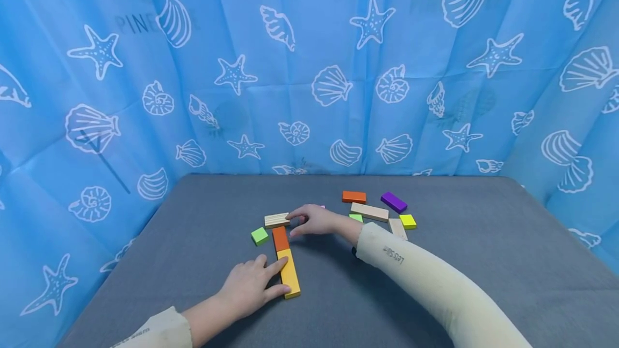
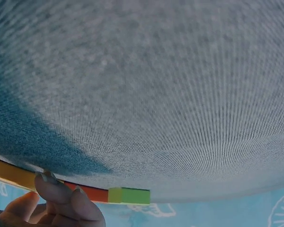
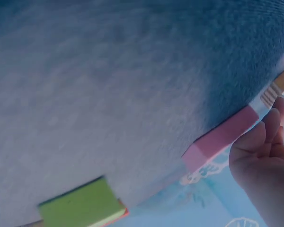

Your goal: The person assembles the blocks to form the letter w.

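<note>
My left hand [image 1: 248,285] rests on the yellow block [image 1: 292,275], its index finger and thumb stretched onto it. Against the far end of that block lies an orange block [image 1: 280,239], in line with it. Across the top of the line sits a light wooden block [image 1: 276,220] with a striped face. My right hand [image 1: 316,220] reaches over from the right, index fingertip right at the striped block's right end, thumb lower beside the orange block. A green block [image 1: 259,236] lies left of the orange one. The right wrist view shows a pink block [image 3: 222,137] beside my right hand.
To the right lie another orange block [image 1: 354,197], a purple block [image 1: 394,202], a long plain wooden block [image 1: 369,212], a yellow cube-like block [image 1: 408,222] and a second green block [image 1: 355,218]. My right sleeve partly covers another wooden block [image 1: 397,228]. A blue curtain [image 1: 309,69] hangs behind the grey table [image 1: 193,219].
</note>
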The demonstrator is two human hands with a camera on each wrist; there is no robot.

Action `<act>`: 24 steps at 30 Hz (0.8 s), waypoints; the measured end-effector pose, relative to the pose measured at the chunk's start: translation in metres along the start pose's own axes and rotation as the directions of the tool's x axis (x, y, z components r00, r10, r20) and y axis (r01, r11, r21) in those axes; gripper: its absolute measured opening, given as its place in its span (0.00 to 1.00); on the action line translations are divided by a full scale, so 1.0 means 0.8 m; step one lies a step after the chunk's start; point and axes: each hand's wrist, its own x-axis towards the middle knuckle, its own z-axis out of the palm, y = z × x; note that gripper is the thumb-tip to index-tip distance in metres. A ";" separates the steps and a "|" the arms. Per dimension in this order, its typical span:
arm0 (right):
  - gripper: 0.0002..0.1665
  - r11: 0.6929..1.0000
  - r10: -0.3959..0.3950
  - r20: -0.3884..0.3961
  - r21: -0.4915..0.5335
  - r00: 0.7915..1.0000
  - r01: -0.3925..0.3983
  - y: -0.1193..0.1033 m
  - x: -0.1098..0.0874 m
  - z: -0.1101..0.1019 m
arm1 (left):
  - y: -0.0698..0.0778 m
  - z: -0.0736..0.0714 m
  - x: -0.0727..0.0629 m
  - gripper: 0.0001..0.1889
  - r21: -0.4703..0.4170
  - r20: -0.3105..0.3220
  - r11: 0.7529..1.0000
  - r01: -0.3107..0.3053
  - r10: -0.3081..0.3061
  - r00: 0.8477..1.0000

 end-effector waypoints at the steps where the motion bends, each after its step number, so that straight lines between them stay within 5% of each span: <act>1: 0.26 1.000 0.003 -0.006 0.000 1.000 -0.003 0.001 -0.002 -0.002 | 0.000 0.000 0.000 0.36 -0.003 -0.002 1.000 0.004 -0.004 1.000; 15: 0.26 0.999 0.032 -0.097 0.037 0.995 -0.029 0.013 -0.045 -0.020 | -0.009 -0.003 0.015 0.41 -0.061 -0.028 0.992 0.107 -0.109 0.994; 24: 0.25 0.998 0.066 -0.164 0.028 0.984 -0.062 0.026 -0.073 -0.032 | -0.020 -0.004 0.028 0.41 -0.070 0.014 0.984 0.164 -0.164 0.986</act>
